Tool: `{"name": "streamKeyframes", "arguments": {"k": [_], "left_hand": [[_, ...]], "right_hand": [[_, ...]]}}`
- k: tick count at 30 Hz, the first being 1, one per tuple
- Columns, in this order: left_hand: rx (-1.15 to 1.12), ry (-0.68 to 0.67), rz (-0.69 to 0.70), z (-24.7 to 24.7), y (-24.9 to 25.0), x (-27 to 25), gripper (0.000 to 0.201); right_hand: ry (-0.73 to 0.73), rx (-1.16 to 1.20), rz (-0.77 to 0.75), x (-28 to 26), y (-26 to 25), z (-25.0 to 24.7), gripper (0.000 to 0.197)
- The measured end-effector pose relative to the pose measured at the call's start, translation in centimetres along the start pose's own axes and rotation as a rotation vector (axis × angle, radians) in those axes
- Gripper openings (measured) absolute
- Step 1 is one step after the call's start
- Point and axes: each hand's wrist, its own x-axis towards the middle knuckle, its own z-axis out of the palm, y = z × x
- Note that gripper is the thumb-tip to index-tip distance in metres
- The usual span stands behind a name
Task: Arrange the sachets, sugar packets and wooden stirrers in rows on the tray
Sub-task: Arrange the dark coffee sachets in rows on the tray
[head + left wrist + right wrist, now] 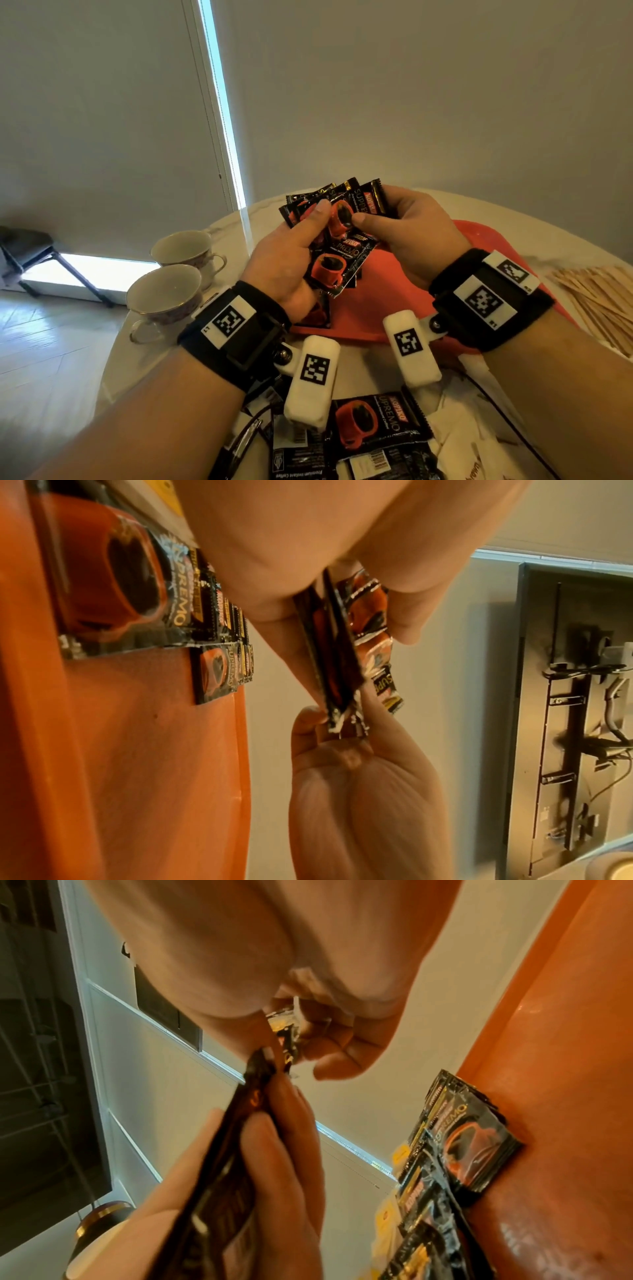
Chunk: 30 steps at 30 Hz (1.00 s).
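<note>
loose sachets (371,425) lie at 6 o'clock on the bench (233,222); above the tray (383,308), left hand (291,253) and right hand (411,233) fingers pinch a sachet fan (342,226).

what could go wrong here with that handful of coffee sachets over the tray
1. Both the left hand and the right hand pinch a loose fan of sachets above the orange tray; one could slip out and land crooked.
2. Sachets already lying on the tray sit just below, so a dropped one may knock them askew.
3. Two teacups stand close beside the left wrist, which might bump them.
</note>
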Motion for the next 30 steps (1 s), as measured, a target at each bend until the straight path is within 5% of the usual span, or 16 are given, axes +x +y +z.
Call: {"name": "streamKeyframes", "arguments": {"k": [5, 11, 17, 24, 30], "left_hand": [[0.035, 0.030, 0.079, -0.5, -0.2, 0.5, 0.029], [0.121, -0.010, 0.130, -1.3, -0.2, 1.1, 0.035], [0.152, -0.012, 0.154, -1.6, -0.5, 1.5, 0.040], [0.100, 0.105, 0.165, -1.6, -0.2, 1.5, 0.033], [0.009, 0.216, 0.138, -2.0, 0.7, 2.0, 0.029]], "right_hand": [[0.010, 0.133, 0.034, 0.0, -0.6, -0.1, 0.033], [0.132, 0.230, 0.178, 0.1, -1.2, -0.4, 0.005], [0.202, 0.376, 0.333, 0.3, -1.2, -0.4, 0.019], [0.034, 0.269, 0.317, -0.4, -0.9, 0.5, 0.022], [0.286, 0.458, 0.333, 0.5, -0.3, -0.7, 0.011]]}}
